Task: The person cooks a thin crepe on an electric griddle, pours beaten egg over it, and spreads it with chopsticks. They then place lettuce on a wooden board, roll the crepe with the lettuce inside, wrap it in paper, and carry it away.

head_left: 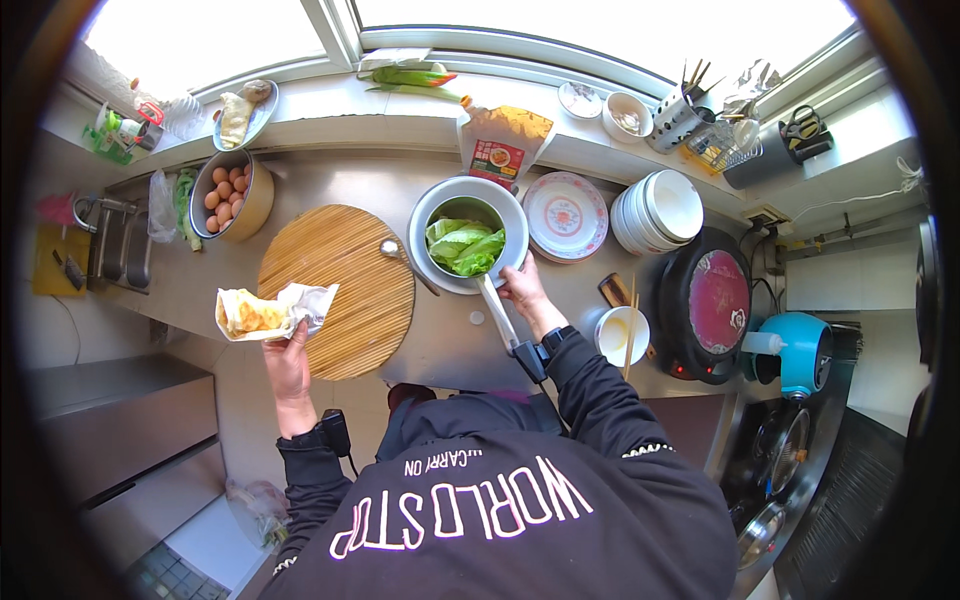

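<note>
My left hand point(287, 364) holds a golden, folded flatbread point(255, 316) in a white paper wrapper point(313, 301), over the near left part of a round bamboo board point(352, 285). My right hand point(525, 289) is at the near right rim of a wide metal bowl point(422, 202), close to the handle of a saucepan point(493, 307); whether the fingers grip the bowl or the handle I cannot tell. The saucepan, with green lettuce leaves point(466, 246) inside, sits in or over the bowl. A spoon point(390, 247) lies between board and bowl, its head on the board.
A pot of eggs point(259, 206) stands behind the board. Right of the bowl are stacked patterned plates point(566, 217), stacked white bowls point(660, 214), a bowl with chopsticks point(622, 337) and an electric griddle point(716, 300). A sauce pouch point(502, 146) stands behind; a sink point(124, 247) is at far left.
</note>
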`<state>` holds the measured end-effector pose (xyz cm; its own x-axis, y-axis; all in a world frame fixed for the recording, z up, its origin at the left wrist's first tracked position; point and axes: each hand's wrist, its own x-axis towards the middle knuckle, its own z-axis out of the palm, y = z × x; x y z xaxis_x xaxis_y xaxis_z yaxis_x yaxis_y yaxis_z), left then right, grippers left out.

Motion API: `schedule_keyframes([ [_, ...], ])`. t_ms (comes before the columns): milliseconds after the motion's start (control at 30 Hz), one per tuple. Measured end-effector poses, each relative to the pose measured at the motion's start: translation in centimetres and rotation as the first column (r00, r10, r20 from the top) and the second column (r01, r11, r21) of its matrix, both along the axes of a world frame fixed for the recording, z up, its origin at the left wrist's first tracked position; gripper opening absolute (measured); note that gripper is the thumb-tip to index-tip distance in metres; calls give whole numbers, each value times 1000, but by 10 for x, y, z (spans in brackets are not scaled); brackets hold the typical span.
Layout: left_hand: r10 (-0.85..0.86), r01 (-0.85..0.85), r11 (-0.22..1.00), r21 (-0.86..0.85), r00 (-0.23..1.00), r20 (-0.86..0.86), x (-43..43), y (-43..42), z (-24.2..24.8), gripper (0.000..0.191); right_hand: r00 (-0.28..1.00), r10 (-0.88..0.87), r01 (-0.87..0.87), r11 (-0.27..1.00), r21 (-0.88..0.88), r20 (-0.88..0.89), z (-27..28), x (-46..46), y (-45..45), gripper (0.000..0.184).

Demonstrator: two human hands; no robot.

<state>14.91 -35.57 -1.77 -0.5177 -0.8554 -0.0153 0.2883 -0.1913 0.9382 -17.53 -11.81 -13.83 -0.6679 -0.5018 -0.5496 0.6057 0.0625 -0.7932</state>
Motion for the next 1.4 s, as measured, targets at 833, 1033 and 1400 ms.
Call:
schedule_keyframes([
  [833,55,-56,998,13,998,38,-5,3,-4,47,993,-114,114,989,-96,8,14,-14,46,57],
  [1033,69,-69,998,-1,997,44,-10,6,0,45,956,-287,285,958,-40,-58,29,-50,98,46],
  [1400,28,-29,1000,8,999,33,-27,18,8,51,914,-403,397,911,-111,-38,-2,-103,112,36],
])
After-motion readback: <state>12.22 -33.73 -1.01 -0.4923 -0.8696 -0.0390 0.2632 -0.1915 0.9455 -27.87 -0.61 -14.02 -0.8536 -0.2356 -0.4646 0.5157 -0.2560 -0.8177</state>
